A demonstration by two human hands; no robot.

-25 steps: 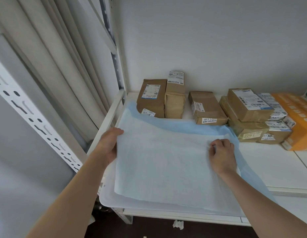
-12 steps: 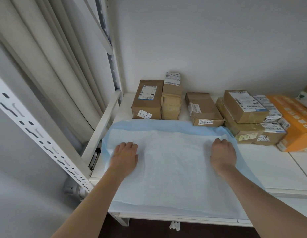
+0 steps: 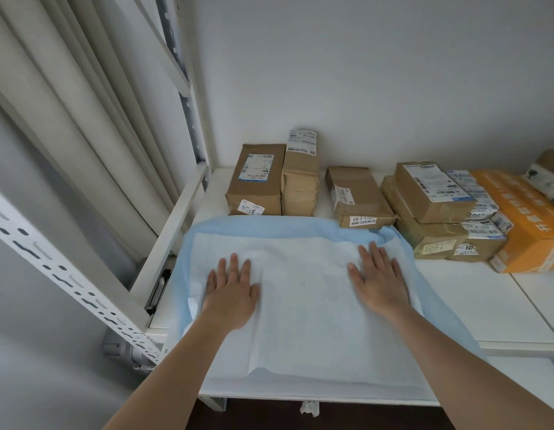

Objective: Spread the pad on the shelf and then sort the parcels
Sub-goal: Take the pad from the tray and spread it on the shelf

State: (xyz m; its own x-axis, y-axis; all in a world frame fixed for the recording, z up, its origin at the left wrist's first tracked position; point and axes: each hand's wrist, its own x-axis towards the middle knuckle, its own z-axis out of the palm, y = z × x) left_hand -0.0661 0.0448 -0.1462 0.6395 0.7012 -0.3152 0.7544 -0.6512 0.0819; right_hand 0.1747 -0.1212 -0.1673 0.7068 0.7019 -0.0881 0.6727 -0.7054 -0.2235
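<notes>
Since a moment ago, we have let go of the pad's (image 3: 300, 305) edges and laid both hands flat on it, fingers now straight where they were curled. Our left hand (image 3: 230, 294) presses the pad's left half, and our right hand (image 3: 379, 282) presses near its far right corner; neither grips anything. Spread over the left end of the shelf (image 3: 486, 305), the pad touches the brown parcels (image 3: 356, 197) at its far edge and overhangs the front. It looks thin, light and soft, so we judge it will wrinkle or slide easily. Smoothing outward with flat palms should suit it better than pinching, and any lifting is best done at the blue border.
</notes>
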